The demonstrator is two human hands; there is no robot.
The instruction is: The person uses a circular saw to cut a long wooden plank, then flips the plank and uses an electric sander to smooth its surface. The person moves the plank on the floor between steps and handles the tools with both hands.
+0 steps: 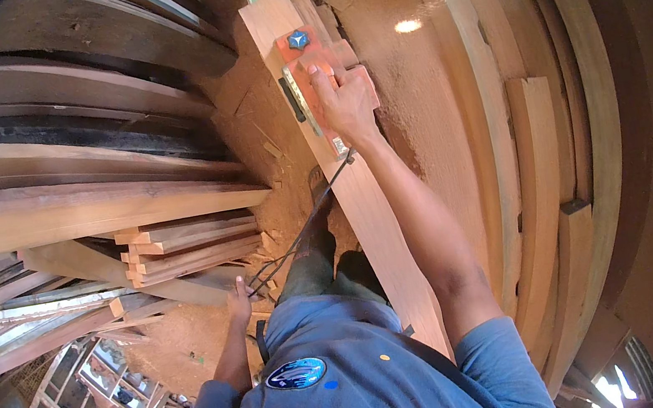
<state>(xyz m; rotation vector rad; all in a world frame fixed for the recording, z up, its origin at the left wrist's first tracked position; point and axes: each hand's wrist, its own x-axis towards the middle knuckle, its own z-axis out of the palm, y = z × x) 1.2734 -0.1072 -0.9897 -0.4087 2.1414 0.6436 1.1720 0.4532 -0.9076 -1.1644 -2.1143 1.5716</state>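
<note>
Right hand (345,100) grips the orange electric planer (315,70) on the long pale wooden plank (369,206); left hand (240,301) holds its black cable (298,238) clear; best kept flat.

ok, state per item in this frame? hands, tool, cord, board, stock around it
right hand: closed around the orange electric planer's handle
left hand: holding the power cord, off to the side
orange electric planer: sitting flat on the long board
power cord: slack, running from planer to left hand
long board: lying lengthwise ahead of the person, bare wood
stacked planks: piled flat at left
</note>
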